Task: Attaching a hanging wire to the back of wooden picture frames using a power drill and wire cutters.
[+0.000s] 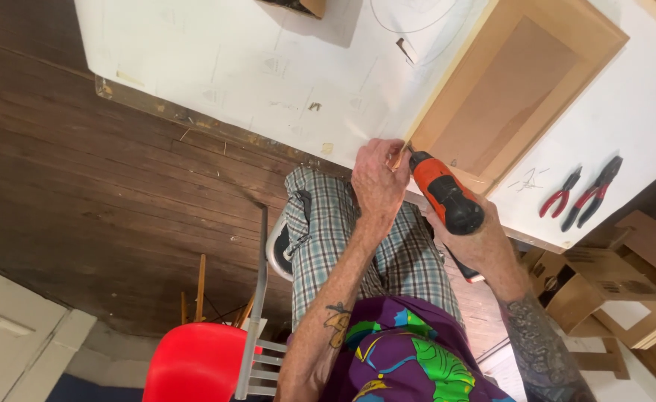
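- We look down over our plaid shorts at a white bench [283, 74] with a wooden cabinet door [518, 89] lying flat on it, its framed panel facing up.
- Our right hand [473, 234] is wrapped around the grip of an orange and black cordless drill [446, 195]; the fingers are closed on it, though the trigger finger is hidden from us.
- The drill's long axis runs from our right hand up and to the left, and its nose meets the near corner of the cabinet door just at the bench edge.
- Our left hand [379, 179] is curled, fingertips pinched together right at the drill's tip; whatever small piece they hold there is too hidden to tell.
- So the working point lies straight ahead of both hands, the left hand touching it and the right hand set back along the tool.
- Two pairs of red-handled pliers [581, 193] lie well apart to the right on the bench, beside a few loose small nails or screws [529, 179].
- A red chair [194, 365] stands behind us on the dark wooden floor [82, 186], and cardboard boxes [611, 286] sit under the right end of the bench.
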